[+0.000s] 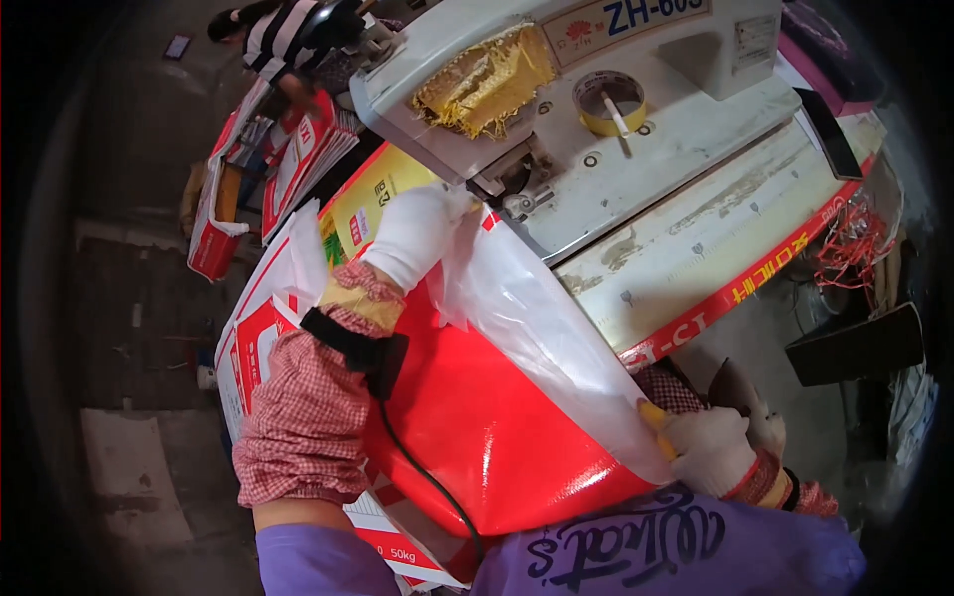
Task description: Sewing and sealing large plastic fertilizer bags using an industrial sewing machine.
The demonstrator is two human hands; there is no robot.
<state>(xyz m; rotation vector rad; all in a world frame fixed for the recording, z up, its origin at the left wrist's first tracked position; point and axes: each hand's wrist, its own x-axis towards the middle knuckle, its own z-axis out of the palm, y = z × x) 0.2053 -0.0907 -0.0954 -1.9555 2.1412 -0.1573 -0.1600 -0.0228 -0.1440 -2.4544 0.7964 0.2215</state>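
Note:
A big red woven sack [477, 417] with a clear plastic liner [537, 318] lies across my lap and against a grey sewing machine [596, 89]. My left hand [412, 233], in a white glove with a checked sleeve cover, presses the sack's top edge close to the machine's needle area [507, 184]. My right hand [711, 447], also gloved, grips the sack's near edge by the liner. A black cable [422, 467] runs from a strap on my left wrist.
A yellow tape roll [608, 104] and a frayed yellow cloth [487, 79] lie on the machine. The worn white table [696, 238] has a red front strip. Printed sacks [288, 169] are stacked at the left, where another person in a striped top [293, 35] stands.

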